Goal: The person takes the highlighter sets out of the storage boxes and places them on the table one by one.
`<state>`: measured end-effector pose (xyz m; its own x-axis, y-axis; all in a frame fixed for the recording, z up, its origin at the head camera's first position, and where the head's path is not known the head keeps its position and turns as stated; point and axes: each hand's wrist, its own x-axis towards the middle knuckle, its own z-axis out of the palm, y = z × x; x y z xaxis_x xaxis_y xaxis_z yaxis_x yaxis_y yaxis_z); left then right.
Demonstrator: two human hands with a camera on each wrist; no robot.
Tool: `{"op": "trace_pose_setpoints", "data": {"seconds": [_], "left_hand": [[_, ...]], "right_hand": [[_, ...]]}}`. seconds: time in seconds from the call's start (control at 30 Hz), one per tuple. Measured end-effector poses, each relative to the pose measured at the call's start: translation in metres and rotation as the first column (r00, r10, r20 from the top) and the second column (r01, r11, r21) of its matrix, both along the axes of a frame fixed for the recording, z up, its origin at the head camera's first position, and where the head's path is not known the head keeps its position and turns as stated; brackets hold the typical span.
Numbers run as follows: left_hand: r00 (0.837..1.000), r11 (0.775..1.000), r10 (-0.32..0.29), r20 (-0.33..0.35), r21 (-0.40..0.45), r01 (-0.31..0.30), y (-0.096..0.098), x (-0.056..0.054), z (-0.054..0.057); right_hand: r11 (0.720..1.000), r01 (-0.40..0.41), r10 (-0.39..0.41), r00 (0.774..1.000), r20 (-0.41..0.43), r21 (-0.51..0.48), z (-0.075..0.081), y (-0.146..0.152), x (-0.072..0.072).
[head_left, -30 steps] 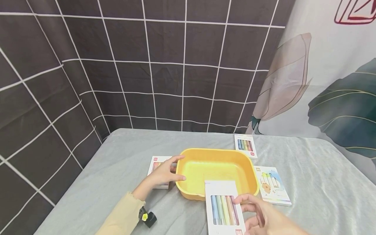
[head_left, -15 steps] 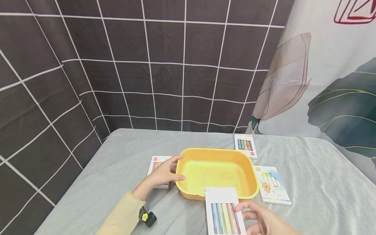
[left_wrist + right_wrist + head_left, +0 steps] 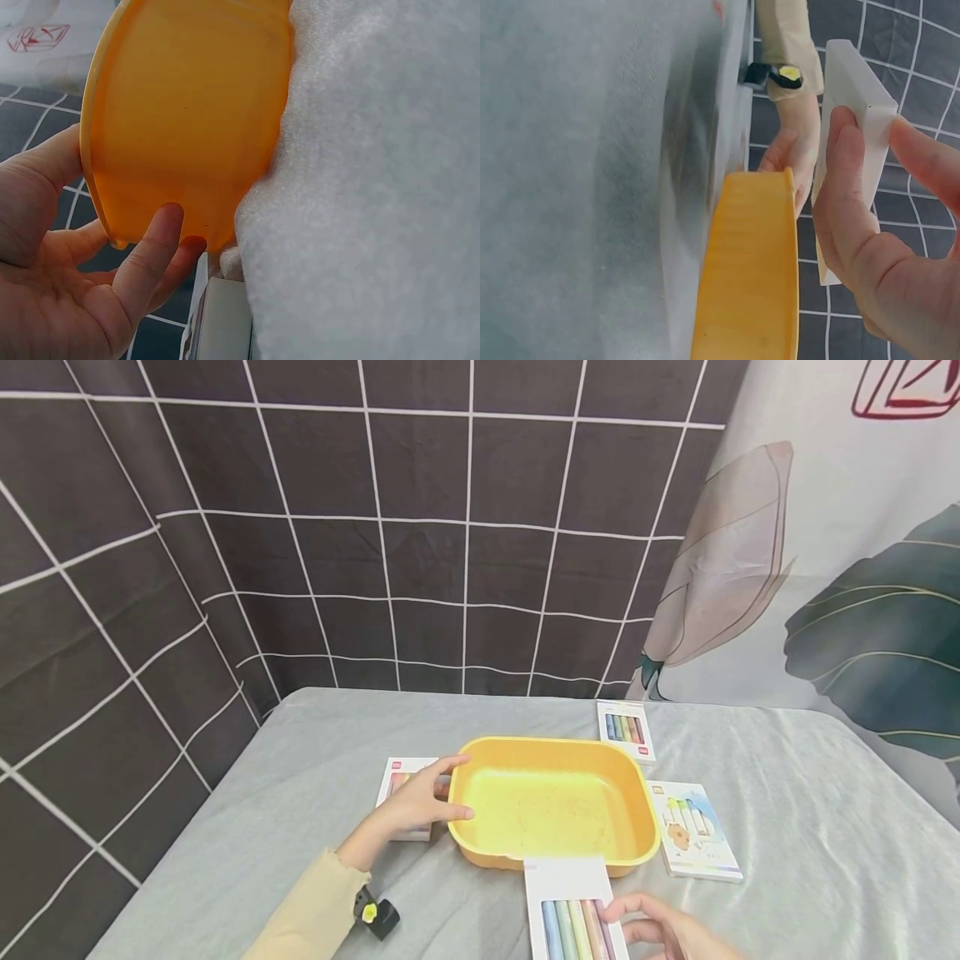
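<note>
My left hand (image 3: 420, 797) pinches the left end of a shallow yellow plastic basin (image 3: 555, 748), thumb over the rim. In the left wrist view, the fingers (image 3: 154, 255) lie against the basin's outer wall. My right hand (image 3: 663, 927) holds a white box of coloured markers (image 3: 566, 881) by its right edge. Pastel barrels show through the box's window, and its top edge overlaps the basin's front rim in the head view. The right wrist view shows this box (image 3: 855, 112) raised beside the basin (image 3: 750, 262), between thumb and fingers. The basin holds nothing.
One marker box (image 3: 401, 768) lies left of the basin, partly behind my left hand. Another box (image 3: 626, 732) lies at the back right, and a box with a printed bear (image 3: 697, 835) at the right. Grey cloth (image 3: 330, 752) covers the surface, with a dark gridded curtain (image 3: 420, 560) behind.
My right hand has drawn the marker box back toward me, away from over the basin. The left hand and basin have stayed in place.
</note>
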<state>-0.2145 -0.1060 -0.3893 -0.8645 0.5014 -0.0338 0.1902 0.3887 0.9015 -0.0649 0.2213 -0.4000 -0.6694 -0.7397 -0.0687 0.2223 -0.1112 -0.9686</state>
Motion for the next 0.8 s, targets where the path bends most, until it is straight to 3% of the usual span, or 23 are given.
{"op": "trace_pose_setpoints", "data": {"seconds": [0.5, 0.8], "left_hand": [[1.0, 1.0, -0.004, -0.008, -0.006, 0.004, -0.001, -0.001, -0.001], [1.0, 1.0, 0.0, -0.016, -0.027, 0.0, -0.001, 0.0, 0.0]], "right_hand": [[0.994, -0.052, 0.045, 0.996, -0.077, -0.092, -0.017, -0.002, 0.001], [0.999, -0.033, 0.027, 0.991, -0.129, -0.044, -0.02, -0.006, 0.0]]}}
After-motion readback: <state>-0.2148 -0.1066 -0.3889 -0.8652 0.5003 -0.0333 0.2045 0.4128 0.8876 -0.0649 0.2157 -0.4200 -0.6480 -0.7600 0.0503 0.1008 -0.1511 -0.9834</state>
